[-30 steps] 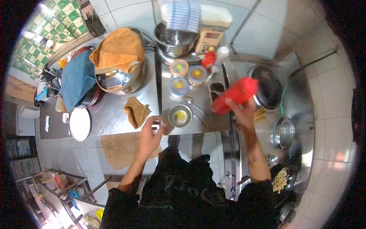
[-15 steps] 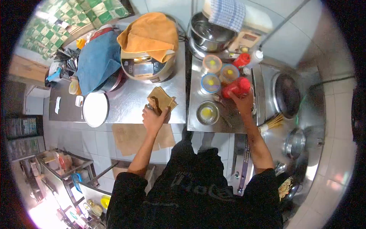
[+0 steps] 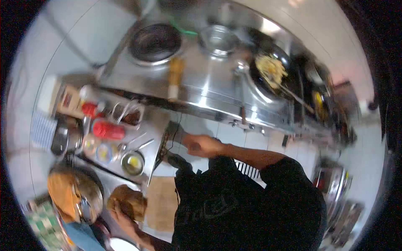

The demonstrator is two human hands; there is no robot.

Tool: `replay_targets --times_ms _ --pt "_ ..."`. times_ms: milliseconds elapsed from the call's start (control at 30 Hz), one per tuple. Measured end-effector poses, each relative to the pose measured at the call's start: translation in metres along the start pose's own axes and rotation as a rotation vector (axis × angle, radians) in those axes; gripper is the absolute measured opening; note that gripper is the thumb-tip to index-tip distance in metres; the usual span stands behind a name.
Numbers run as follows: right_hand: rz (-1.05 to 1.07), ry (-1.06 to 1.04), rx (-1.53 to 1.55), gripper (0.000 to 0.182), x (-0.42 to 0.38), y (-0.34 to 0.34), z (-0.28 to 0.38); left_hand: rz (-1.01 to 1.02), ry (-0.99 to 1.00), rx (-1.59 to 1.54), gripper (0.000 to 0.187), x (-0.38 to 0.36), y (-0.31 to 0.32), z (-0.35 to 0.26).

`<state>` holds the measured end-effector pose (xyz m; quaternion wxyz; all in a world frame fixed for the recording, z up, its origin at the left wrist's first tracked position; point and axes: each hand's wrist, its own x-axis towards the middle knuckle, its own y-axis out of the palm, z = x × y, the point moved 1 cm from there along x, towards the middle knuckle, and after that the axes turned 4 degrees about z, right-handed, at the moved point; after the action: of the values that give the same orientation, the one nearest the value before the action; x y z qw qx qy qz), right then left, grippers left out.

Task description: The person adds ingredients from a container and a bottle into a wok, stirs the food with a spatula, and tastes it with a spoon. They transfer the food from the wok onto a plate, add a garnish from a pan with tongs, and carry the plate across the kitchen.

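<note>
One brown cloth (image 3: 133, 201) is clasped in the left hand (image 3: 122, 217); how the right hand (image 3: 202, 145) closes is unclear, garment lettering (image 3: 214, 207) illegible.

Over the floor (image 3: 226, 130) hands (image 3: 202, 145) could pass, but the red bottle (image 3: 109, 130) and bowl (image 3: 135, 170) obstruct the counter (image 3: 158, 120).

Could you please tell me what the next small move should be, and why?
Probably reach the right hand toward the utensil handle at the wok: that hand looks empty, the handle juts from the food, and the left hand is busy with the brown cloth.
</note>
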<state>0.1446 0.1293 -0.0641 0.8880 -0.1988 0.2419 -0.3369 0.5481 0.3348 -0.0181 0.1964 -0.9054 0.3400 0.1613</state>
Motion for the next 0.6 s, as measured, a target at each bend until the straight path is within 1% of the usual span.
replay_targets --times_ms 67,100,133,167,200,233,267,300,333,367,400,433,467,500,567,600 --pt "0.077 0.184 0.047 0.036 -0.065 0.008 -0.048 0.209 0.278 0.179 0.044 0.012 0.043 0.016" --pt "-0.038 0.205 0.055 0.035 -0.099 0.021 -0.082 0.364 0.189 0.124 0.043 -0.011 0.094 -0.011" --pt "-0.150 0.224 0.062 0.034 -0.134 0.036 -0.117 0.414 -0.051 -0.057 0.041 -0.045 0.153 -0.043" --pt "-0.242 0.328 0.059 0.034 -0.168 0.045 -0.143 0.451 0.027 0.084 0.039 -0.058 0.197 -0.044" --pt "-0.334 0.429 0.054 0.033 -0.202 0.056 -0.174 0.565 0.023 0.079 0.041 -0.077 0.241 -0.042" --pt "-0.333 0.555 0.012 0.034 -0.233 0.062 -0.206 0.715 0.091 0.108 0.041 -0.090 0.286 -0.031" --pt "-0.327 0.674 -0.035 0.035 -0.260 0.067 -0.245 0.863 0.231 0.139 0.040 -0.099 0.332 -0.010" --pt "-0.384 0.701 -0.017 0.040 -0.292 0.068 -0.283 0.988 0.065 0.005 0.037 -0.127 0.376 -0.002" --pt "-0.432 0.723 -0.004 0.045 -0.319 0.070 -0.318 1.039 0.067 0.071 0.036 -0.154 0.426 0.004" --pt "-0.455 0.711 -0.007 0.045 -0.335 0.057 -0.335 1.074 0.397 0.367 0.034 -0.154 0.471 0.040" --pt "-0.485 0.885 -0.091 0.052 -0.351 0.046 -0.351 1.127 0.095 0.102 0.032 -0.203 0.520 0.035" --pt "-0.510 1.059 -0.177 0.059 -0.368 0.021 -0.371 1.091 0.041 0.054 0.031 -0.255 0.563 0.025" --pt "-0.354 1.188 -0.057 0.081 -0.375 -0.003 -0.397 1.056 -0.009 0.004 0.031 -0.296 0.601 0.021" --pt "-0.530 1.278 -0.244 0.097 -0.377 0.012 -0.445 1.056 0.015 0.009 0.031 -0.313 0.643 0.035" --pt "-0.476 1.243 -0.210 0.102 -0.392 -0.007 -0.494 1.045 0.134 -0.045 0.030 -0.331 0.720 0.083" --pt "-0.477 1.225 -0.199 0.102 -0.400 -0.022 -0.510 1.034 0.148 -0.035 0.030 -0.344 0.749 0.096"
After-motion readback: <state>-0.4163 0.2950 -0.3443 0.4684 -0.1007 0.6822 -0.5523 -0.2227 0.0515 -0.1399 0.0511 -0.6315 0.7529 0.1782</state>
